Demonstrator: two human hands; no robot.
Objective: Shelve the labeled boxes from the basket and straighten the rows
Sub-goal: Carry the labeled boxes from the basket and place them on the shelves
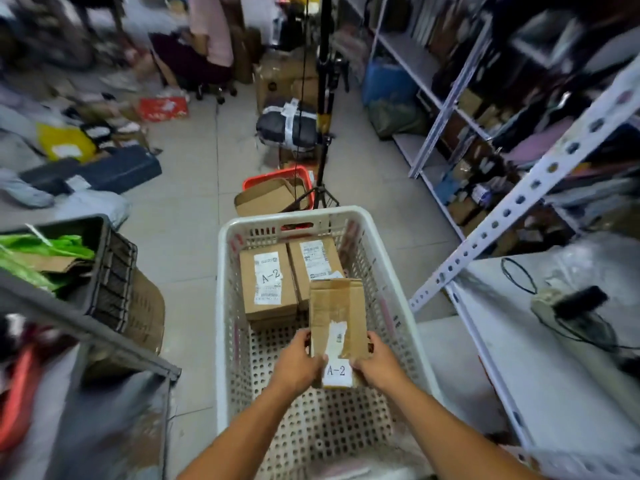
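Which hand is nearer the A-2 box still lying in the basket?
Left. The left hand grips the held box on the side just below the lying A-2 box; the right hand grips the opposite side, farther across the basket.

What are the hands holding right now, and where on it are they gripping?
Both hands grip one cardboard box over the basket. The left hand holds its near left edge, the right hand its near right edge, beside the A-2 label.
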